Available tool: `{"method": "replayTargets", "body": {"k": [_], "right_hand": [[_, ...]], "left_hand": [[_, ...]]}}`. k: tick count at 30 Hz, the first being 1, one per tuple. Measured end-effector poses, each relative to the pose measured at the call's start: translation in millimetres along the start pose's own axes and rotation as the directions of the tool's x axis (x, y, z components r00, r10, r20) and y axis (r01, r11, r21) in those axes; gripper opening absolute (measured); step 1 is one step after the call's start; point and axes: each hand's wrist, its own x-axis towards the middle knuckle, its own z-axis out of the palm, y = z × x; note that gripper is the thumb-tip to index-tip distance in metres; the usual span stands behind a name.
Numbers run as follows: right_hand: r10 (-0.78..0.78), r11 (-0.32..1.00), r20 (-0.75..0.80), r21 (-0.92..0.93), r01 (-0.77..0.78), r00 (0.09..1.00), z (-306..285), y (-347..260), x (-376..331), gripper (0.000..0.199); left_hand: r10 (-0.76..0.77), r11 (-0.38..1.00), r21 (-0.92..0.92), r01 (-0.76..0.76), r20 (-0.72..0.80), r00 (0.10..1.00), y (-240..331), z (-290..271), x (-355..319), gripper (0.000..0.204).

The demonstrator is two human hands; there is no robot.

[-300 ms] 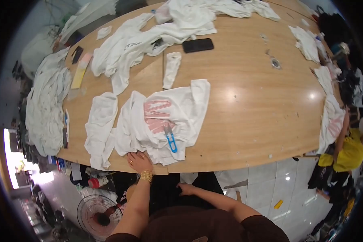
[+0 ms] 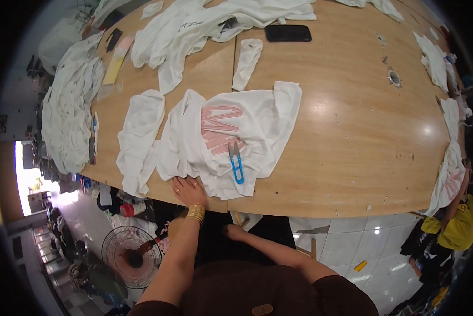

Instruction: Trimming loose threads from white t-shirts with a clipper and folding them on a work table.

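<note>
Table (image 2: pixel 352 131): broad wooden top, carrying everything below.
Shirt (image 2: pixel 268 116): white with pink lettering, lay spread at the table's near edge.
Cloth pile (image 2: pixel 68 116): white, heaped at the table's left end.
Phone (image 2: pixel 288 33): black, lay far across the table from the shirt.
Left hand (image 2: pixel 188 190): rested open and flat on the shirt's near hem.
Right hand (image 2: pixel 235 231): hung below the table's edge, fingers loosely curled, holding nothing visible.
Snips (image 2: pixel 236 162): blue-handled, lay on the shirt just under the lettering.
</note>
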Motion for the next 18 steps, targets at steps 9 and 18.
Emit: {"method": "replayTargets", "body": {"k": [9, 18], "right_hand": [[-0.002, 0.989, -0.193, 0.147, 0.031, 0.981, -4.7, -12.7, 1.6, 0.038], [-0.579, 0.807, 0.359, 0.379, 0.453, 0.732, -26.4, -58.2, -32.7, 0.022]], "left_hand": [[0.012, 1.000, 0.002, -0.012, -0.031, 0.999, -0.5, 5.8, -1.1, 0.049], [-0.008, 1.000, 0.021, 0.009, -0.049, 0.999, -7.7, 4.0, 1.7, 0.048]]}}
